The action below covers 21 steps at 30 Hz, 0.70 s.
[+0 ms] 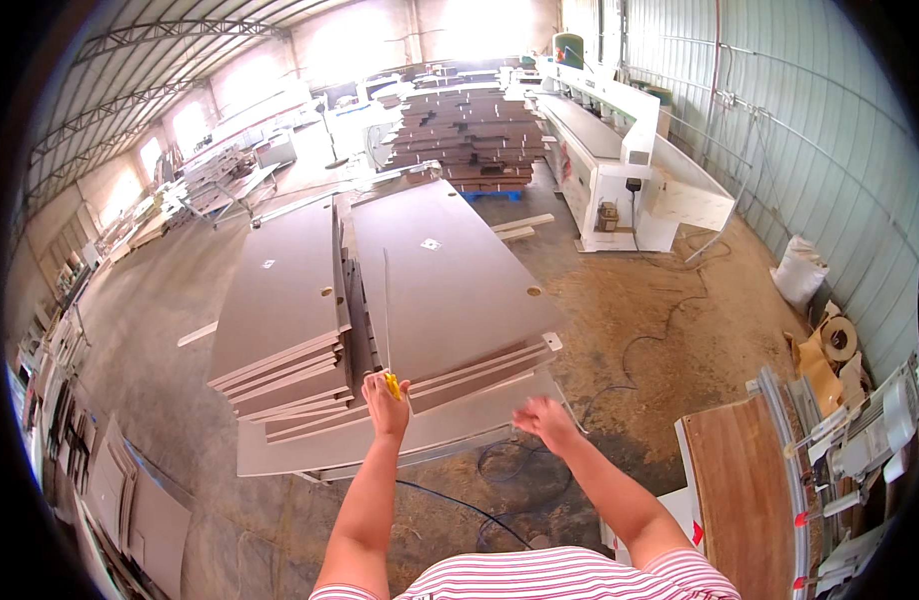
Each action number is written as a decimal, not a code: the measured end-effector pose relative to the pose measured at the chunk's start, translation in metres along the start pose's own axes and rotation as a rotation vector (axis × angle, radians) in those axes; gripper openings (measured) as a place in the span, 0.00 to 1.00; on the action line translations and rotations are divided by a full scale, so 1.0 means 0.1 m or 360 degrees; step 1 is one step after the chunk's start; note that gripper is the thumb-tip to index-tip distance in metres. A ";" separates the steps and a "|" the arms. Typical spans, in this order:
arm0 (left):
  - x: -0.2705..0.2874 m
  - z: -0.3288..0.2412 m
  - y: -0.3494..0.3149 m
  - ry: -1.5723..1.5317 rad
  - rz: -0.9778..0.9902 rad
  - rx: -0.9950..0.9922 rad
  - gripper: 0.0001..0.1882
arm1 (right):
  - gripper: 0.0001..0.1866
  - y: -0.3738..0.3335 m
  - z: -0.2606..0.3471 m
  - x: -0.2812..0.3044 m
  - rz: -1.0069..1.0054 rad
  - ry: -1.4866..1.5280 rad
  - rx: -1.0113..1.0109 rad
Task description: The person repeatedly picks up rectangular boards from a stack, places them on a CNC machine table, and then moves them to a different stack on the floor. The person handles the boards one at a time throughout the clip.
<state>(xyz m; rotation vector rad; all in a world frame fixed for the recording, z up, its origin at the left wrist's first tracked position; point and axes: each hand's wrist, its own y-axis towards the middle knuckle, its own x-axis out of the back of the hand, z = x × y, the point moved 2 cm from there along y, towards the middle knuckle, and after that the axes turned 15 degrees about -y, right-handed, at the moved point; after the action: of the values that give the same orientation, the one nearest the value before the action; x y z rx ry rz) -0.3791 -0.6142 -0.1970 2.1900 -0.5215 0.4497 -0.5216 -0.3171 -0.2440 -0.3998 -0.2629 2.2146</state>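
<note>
My left hand is closed around a yellow tape measure at the near edge of the stacked panels. From it the thin tape blade runs out, away from me, along the left side of the top brown panel. That panel has round holes near two corners and a small white label. My right hand hovers right of the stack's near corner, slightly blurred, its fingers apart and nothing in them. A second stack of brown panels lies close on the left. Both stacks rest on a pale board.
A tall pile of dark boards stands behind on a blue pallet. At the far right is a long white machine. A wooden-topped bench stands near right. A dark cable crosses the floor, and a white sack leans by the wall.
</note>
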 end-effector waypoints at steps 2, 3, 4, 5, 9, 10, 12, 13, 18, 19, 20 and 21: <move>-0.13 0.09 0.15 0.0043 -0.0007 -0.0042 0.23 | 0.15 -0.28 -0.48 0.41 -0.0067 -0.0028 -0.0181; -0.21 0.11 0.24 0.0057 0.0001 -0.0022 0.23 | 0.14 -0.43 -0.79 0.65 -0.0116 -0.0046 -0.0301; -0.29 0.14 0.33 0.0068 0.0006 -0.0005 0.23 | 0.13 -0.62 -1.07 0.86 -0.0191 -0.0134 -0.0374; -0.36 0.18 0.41 0.0074 0.0014 0.0008 0.22 | 0.12 -0.84 -1.34 1.04 -0.0272 -0.0218 -0.0446; -0.36 0.43 0.65 0.0061 0.0069 0.0047 0.23 | 0.11 -1.96 -2.10 1.35 -0.0717 -0.0144 -0.0745; -0.35 0.49 0.70 0.0044 0.0073 0.0033 0.23 | 0.11 -2.26 -2.26 1.36 -0.0868 -0.0076 -0.0780; -0.28 0.57 0.78 -0.0021 0.0100 -0.0014 0.23 | 0.10 -2.88 -2.61 1.28 -0.1193 0.0010 -0.0799; -0.22 0.57 0.75 -0.0053 0.0127 -0.0033 0.23 | 0.09 -3.20 -2.80 1.17 -0.1358 0.0019 -0.0778; 0.15 -0.21 -0.12 -0.0839 0.1052 0.0289 0.23 | 0.08 -4.51 -3.78 0.28 -0.1927 0.0321 -0.1154; 0.21 -0.32 -0.42 -0.0796 0.1462 0.0262 0.23 | 0.08 -4.74 -3.94 -0.07 -0.2012 0.0505 -0.1217; 0.31 -0.36 -0.71 -0.0727 0.1669 0.0060 0.23 | 0.09 -4.86 -4.08 -0.30 -0.1887 0.0597 -0.1163; 0.38 -0.45 -0.95 -0.0675 0.1888 -0.0181 0.23 | 0.09 -4.93 -4.17 -0.45 -0.1569 -0.0635 -0.0963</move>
<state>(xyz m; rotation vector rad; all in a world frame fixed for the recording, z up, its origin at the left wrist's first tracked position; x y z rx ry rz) -0.3052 -0.5323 -0.2124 1.6453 -2.0289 0.5160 0.0140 -0.0267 -0.4629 -0.0827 -1.0968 1.1810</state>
